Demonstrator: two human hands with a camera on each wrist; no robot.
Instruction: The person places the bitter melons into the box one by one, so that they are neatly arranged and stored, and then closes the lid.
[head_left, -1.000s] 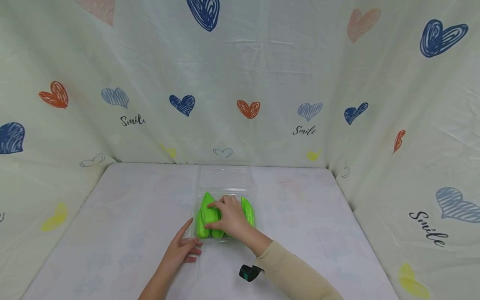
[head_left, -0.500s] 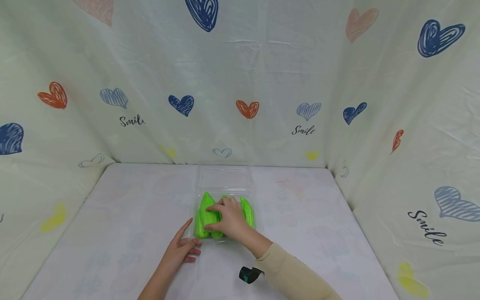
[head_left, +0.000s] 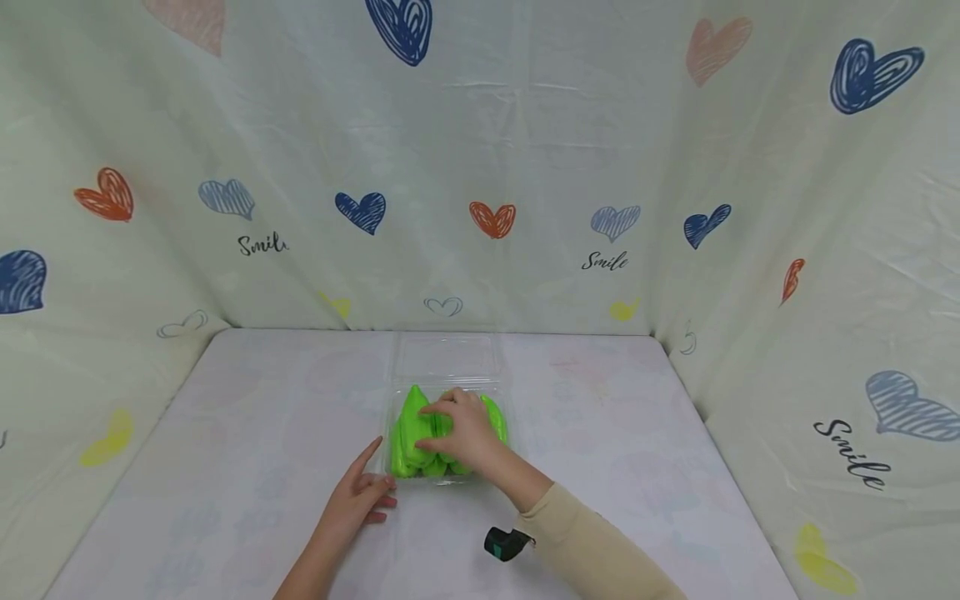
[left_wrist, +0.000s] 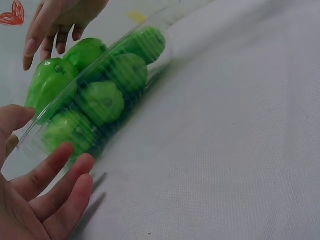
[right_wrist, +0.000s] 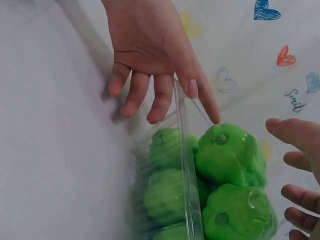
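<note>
Several glossy green peppers (head_left: 414, 425), lobed at the stem end and tapering to a tip, fill a clear plastic clamshell box (right_wrist: 185, 150). Some lie on top of a lower layer and rise above the rim. My right hand (head_left: 468, 429) hovers over the box, thumb and fingers spread beside the upper peppers; in the right wrist view they stand apart from them. At the near left corner of the box is my left hand (head_left: 356, 504), its fingers extended. In the left wrist view its fingertips (left_wrist: 63, 150) are right at the box wall.
The box's clear lid (head_left: 447, 358) lies folded back behind it. A black wrist camera (head_left: 506, 543) juts from the right sleeve. A heart-patterned curtain (head_left: 525, 150) closes off the back and sides of the white table (head_left: 600, 458).
My right hand has come away from the upper left pepper and shifted slightly right, its fingers clear of it. My left hand stays almost still, edging slightly left.
</note>
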